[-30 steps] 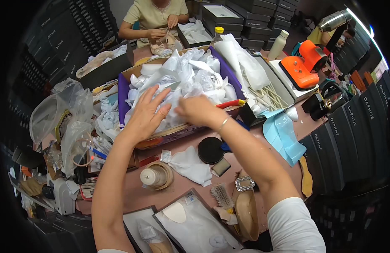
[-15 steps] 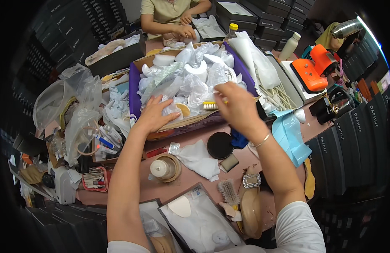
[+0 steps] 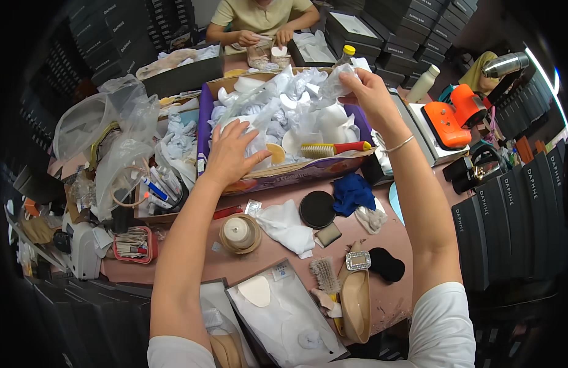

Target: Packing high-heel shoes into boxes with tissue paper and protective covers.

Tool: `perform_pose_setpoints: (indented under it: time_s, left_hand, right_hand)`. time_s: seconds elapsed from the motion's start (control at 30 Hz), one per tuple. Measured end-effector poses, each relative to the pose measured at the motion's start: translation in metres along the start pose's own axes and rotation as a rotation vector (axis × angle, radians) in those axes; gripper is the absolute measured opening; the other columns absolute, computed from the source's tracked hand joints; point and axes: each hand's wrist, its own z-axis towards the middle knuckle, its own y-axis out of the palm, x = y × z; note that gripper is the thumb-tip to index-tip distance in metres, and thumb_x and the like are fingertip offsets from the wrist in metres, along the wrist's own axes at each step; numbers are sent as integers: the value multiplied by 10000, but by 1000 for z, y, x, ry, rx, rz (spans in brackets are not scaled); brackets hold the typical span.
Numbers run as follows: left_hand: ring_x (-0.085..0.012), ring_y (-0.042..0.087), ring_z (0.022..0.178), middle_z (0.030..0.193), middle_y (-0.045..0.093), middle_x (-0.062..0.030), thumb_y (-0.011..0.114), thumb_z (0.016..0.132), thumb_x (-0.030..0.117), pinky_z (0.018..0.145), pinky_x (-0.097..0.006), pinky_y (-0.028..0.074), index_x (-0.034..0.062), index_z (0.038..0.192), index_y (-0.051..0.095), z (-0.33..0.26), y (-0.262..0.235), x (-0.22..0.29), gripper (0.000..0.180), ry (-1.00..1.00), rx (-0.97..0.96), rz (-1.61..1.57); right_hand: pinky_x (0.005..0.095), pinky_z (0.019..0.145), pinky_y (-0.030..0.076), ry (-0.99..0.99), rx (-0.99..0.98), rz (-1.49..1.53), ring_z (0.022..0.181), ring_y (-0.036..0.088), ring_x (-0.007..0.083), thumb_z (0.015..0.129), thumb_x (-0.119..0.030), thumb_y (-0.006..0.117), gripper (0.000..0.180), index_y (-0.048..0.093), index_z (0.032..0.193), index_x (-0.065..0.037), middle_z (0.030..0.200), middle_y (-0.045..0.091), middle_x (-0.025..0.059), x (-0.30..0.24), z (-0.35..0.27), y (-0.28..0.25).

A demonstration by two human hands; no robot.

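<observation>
A purple-sided cardboard box is heaped with crumpled white tissue paper. My left hand rests on the heap at the box's near left, fingers spread and holding nothing. Over the far right corner, my right hand pinches a crumpled, translucent white sheet. A brush with pale bristles and a red-and-yellow handle lies along the box's near edge. On the table closer to me sits a beige shoe with a sparkling square buckle, beside an open shoebox lined with white paper.
A jar, black round lid, blue cloth and white cloth lie before the box. An orange device stands at right. Dark shoeboxes are stacked around. A co-worker handles shoes opposite.
My right hand has moved up and right, lifting the translucent sheet. The brush now lies fully visible. The light-blue sheet at the right is mostly hidden behind my right arm.
</observation>
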Motion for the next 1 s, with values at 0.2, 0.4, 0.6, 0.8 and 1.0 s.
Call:
perform_pose_setpoints:
  time_s: [0.2, 0.4, 0.6, 0.8, 1.0]
  left_hand:
    - [-320, 427, 1292, 1335, 487, -183, 664, 820, 510, 1100, -449, 291, 69, 1355, 475, -14, -74, 64, 718, 175, 221, -406]
    - [-110, 570, 966, 1072, 595, -42, 683, 896, 181, 832, -245, 478, 2, 1346, 465, -102, -127, 180, 531, -345, -399, -1396]
    - [-113, 557, 1002, 1014, 577, -29, 671, 909, 221, 853, -243, 467, -1, 1262, 517, -274, -103, 272, 444, -531, -188, -1436]
    - [-56, 585, 778, 898, 639, -8, 618, 933, 113, 699, -203, 475, -9, 1133, 609, -417, -83, 348, 234, -838, -283, -1735]
    - [-68, 553, 730, 848, 637, -9, 619, 894, 68, 640, -231, 449, -32, 1009, 660, -455, -122, 329, 157, -602, -160, -793]
  right_hand:
    - [320, 787, 558, 110, -198, 451, 904, 664, 168, 941, -223, 603, 282, 582, 1129, -14, 1022, 668, 71, -21, -80, 26]
    - [226, 633, 497, 125, -69, 498, 767, 604, 66, 873, -37, 627, 199, 544, 1054, -43, 898, 630, 16, -40, -227, 59]
    - [196, 624, 452, 246, -34, 632, 738, 557, 36, 885, -63, 636, 149, 577, 1019, -39, 856, 609, -22, -33, -387, 99]
    - [189, 601, 431, 210, -112, 167, 699, 524, 28, 882, -84, 636, 105, 602, 961, -25, 810, 579, -31, -15, -519, 85]
    - [210, 573, 482, 312, -60, 243, 648, 554, 53, 885, -27, 576, 120, 600, 996, 10, 800, 601, 2, 1, -561, 64]
